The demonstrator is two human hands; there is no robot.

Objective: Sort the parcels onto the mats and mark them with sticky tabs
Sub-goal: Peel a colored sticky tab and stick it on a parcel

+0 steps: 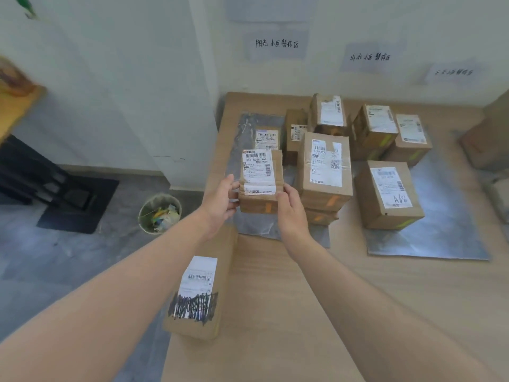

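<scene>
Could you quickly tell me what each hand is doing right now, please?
Left hand: grips the labelled parcel at its left side.
Right hand: grips the same parcel's right side.

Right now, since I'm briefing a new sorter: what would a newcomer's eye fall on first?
The labelled parcel gripped between the left hand and right hand, over the left grey mat. Behind it, more parcels are stacked; nearer, a long box with a scribbled-over label lies at the cardboard's left edge.
</scene>
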